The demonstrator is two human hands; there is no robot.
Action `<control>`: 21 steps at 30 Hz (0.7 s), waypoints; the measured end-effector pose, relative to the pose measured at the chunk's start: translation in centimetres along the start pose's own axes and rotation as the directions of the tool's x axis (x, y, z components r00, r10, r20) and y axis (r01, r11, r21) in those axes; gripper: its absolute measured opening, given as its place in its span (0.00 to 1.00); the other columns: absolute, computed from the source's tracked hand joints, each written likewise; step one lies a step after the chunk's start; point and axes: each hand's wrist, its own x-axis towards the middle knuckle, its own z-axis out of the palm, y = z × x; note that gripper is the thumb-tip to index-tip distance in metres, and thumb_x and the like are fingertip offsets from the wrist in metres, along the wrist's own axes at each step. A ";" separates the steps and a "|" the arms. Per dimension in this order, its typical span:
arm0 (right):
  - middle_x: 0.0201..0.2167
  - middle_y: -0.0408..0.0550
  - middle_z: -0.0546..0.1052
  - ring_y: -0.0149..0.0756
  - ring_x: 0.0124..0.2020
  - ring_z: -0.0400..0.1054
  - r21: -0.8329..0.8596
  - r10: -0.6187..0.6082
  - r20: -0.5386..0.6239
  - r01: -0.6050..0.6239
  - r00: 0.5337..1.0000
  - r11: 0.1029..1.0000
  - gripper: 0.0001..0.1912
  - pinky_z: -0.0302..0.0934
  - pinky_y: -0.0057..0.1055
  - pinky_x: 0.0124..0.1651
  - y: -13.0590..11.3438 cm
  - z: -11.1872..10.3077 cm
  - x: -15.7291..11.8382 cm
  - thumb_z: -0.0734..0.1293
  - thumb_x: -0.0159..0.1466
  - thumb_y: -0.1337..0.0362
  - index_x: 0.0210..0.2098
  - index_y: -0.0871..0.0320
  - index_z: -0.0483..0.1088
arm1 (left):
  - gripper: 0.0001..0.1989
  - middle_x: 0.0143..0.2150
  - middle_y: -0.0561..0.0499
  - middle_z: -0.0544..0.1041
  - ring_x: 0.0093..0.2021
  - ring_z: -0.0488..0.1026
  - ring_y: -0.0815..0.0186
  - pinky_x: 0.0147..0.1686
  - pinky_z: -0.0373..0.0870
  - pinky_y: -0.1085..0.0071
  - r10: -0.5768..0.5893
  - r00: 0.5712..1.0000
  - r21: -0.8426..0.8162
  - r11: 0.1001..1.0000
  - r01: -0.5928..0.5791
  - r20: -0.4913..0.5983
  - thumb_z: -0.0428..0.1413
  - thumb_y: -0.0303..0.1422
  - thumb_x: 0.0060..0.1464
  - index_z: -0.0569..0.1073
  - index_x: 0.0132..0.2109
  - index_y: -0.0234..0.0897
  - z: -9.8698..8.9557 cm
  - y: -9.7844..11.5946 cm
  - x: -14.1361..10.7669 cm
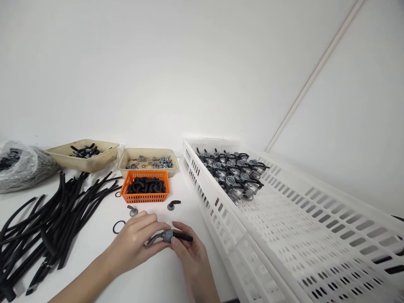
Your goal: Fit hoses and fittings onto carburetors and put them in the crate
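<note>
Both hands hold a grey metal elbow fitting (167, 236) at the middle of the white table top (164, 277). A short black rubber hose (183, 237) sticks out of it to the right. My left hand (134, 243) grips the fitting's metal body, with its curved metal tube poking out by the fingers. My right hand (192, 256) pinches the fitting from below, near the hose. Just beyond my left fingers lies a small metal fitting (133, 211). A similar fitting with a black stub (173, 204) lies ahead of my right hand. A black O-ring (118, 227) rests left of my left hand.
An orange basket (145, 198) of short black hoses stands ahead. Behind it are beige trays (83, 163) of small parts. Long black hoses (53, 227) lie to the left by a plastic bag (22, 168). A white slotted crate (205, 189) on the right holds several carburetors (230, 176).
</note>
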 end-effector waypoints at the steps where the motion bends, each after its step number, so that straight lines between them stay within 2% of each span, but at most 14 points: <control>1: 0.35 0.51 0.80 0.42 0.37 0.74 0.001 -0.002 0.002 0.002 1.000 1.000 0.25 0.65 0.38 0.45 -0.1 0.1 0.0 0.76 0.50 0.52 0.42 0.58 0.75 | 0.09 0.26 0.54 0.69 0.26 0.63 0.67 0.28 0.59 0.72 0.000 1.000 0.000 1.000 0.000 0.005 0.56 0.35 0.60 0.71 0.46 0.37 0.0 0.0 0.0; 21: 0.34 0.50 0.81 0.39 0.36 0.75 -0.001 0.037 0.019 -0.037 0.999 0.999 0.25 0.67 0.33 0.42 -0.6 0.1 -0.1 0.78 0.48 0.55 0.44 0.57 0.74 | 0.09 0.26 0.53 0.70 0.26 0.63 0.67 0.27 0.59 0.72 0.029 1.000 0.027 0.999 -0.029 -0.004 0.55 0.37 0.61 0.71 0.45 0.37 0.2 -0.1 -0.3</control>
